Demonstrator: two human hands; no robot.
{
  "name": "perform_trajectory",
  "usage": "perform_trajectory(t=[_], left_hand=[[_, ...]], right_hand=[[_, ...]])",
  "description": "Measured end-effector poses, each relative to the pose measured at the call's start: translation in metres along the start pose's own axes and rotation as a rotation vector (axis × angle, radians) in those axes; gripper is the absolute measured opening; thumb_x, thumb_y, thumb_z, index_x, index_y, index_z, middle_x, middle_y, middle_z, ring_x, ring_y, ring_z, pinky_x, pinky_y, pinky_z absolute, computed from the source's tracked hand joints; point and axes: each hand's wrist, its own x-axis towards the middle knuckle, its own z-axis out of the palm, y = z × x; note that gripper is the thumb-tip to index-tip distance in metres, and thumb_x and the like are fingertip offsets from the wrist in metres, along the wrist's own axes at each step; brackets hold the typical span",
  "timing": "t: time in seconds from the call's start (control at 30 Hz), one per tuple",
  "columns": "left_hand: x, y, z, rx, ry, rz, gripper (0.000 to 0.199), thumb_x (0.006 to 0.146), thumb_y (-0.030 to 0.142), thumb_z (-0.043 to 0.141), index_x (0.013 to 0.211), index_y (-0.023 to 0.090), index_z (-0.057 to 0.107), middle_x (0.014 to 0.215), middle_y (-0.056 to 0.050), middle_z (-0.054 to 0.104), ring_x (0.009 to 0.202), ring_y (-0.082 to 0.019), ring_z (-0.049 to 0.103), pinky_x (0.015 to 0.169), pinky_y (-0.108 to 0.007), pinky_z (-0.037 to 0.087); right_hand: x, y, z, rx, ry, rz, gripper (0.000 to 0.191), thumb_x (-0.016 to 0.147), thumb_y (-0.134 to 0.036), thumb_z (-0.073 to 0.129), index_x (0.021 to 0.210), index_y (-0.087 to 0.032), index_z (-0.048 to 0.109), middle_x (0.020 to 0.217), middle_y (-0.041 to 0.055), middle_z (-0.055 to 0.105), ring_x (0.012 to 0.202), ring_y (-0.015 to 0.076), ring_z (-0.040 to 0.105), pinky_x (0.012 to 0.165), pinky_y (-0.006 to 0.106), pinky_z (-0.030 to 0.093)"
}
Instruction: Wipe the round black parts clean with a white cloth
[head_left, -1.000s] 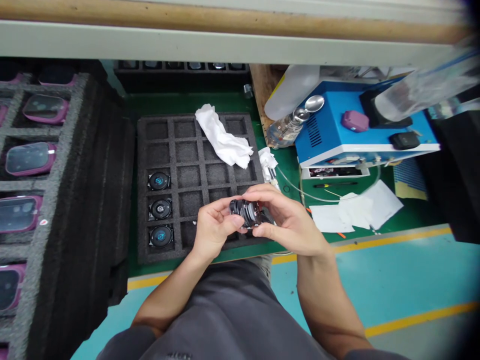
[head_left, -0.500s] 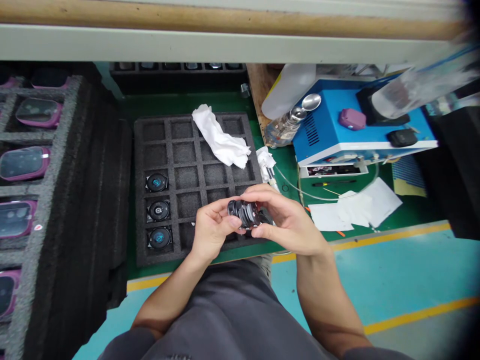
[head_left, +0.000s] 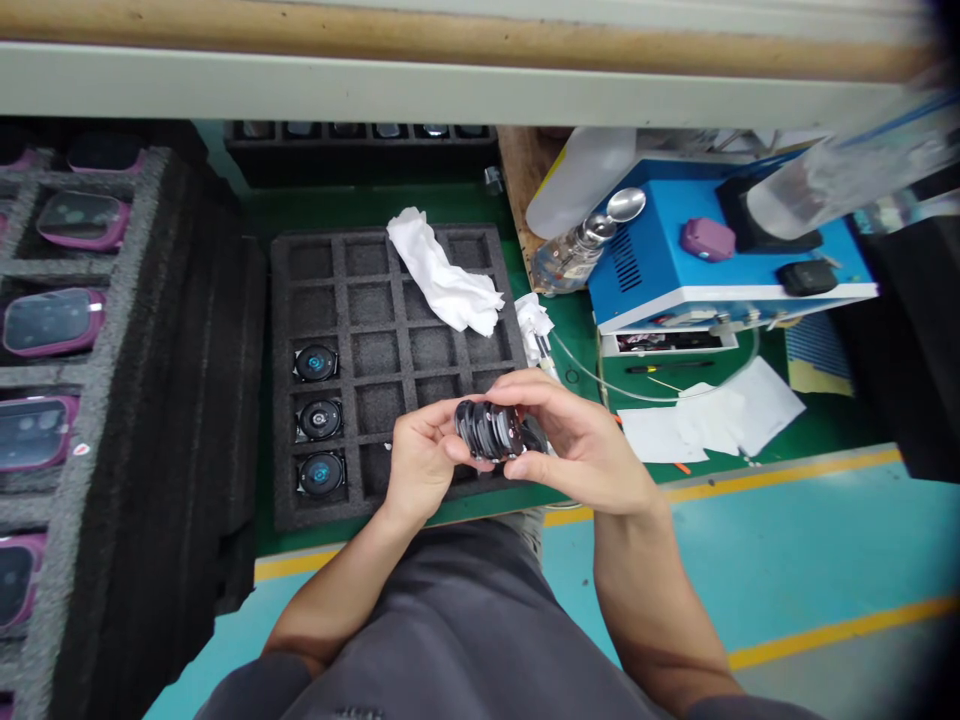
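Between my two hands is a stack of round black watch cases (head_left: pixel 487 430), held on its side above the near edge of a foam tray (head_left: pixel 360 400). My left hand (head_left: pixel 424 455) grips the stack's left end with thumb and fingers. Around its right end closes my right hand (head_left: pixel 570 435), the thumb below and fingers over the top. Three round watches (head_left: pixel 316 363) sit in the tray's left column. A crumpled white cloth (head_left: pixel 446 275) lies across the tray's upper right compartments.
On the left rises a stack of foam trays (head_left: pixel 135 330) holding purple-rimmed devices (head_left: pixel 54 322). A blue machine (head_left: pixel 652 240) stands at the right, beside a bottle with a metal cup top (head_left: pixel 566 255). White papers (head_left: pixel 705 415) and a thin tube (head_left: pixel 637 398) lie on the green mat.
My left thumb has shifted down and left along the stack, so more of the discs' faces show. Both hands stay in nearly the same place.
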Motion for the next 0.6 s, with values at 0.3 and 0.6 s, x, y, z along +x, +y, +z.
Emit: perform_trajectory(t=[0.3, 0.6], left_hand=[[-0.0011, -0.0012, -0.0012, 0.056, 0.025, 0.017, 0.078, 0.054, 0.078, 0.080, 0.098, 0.013, 0.082, 0.071, -0.008, 0.075, 0.050, -0.012, 0.060, 0.048, -0.022, 0.053], [0.0001, 0.0006, -0.0012, 0.077, 0.048, -0.001, 0.076, 0.056, 0.079, 0.080, 0.090, 0.010, 0.082, 0.076, -0.010, 0.076, 0.050, -0.011, 0.060, 0.045, -0.019, 0.050]], right_hand=[[0.0000, 0.0027, 0.0011, 0.018, 0.004, 0.001, 0.052, 0.083, -0.033, 0.084, 0.131, -0.037, 0.067, 0.126, 0.0043, 0.062, 0.122, 0.0223, 0.057, 0.096, 0.034, 0.050], [0.0007, 0.0073, 0.0024, -0.006, 0.020, 0.016, 0.049, 0.084, -0.032, 0.083, 0.131, -0.034, 0.067, 0.127, 0.0058, 0.063, 0.123, 0.0236, 0.058, 0.093, 0.034, 0.052]])
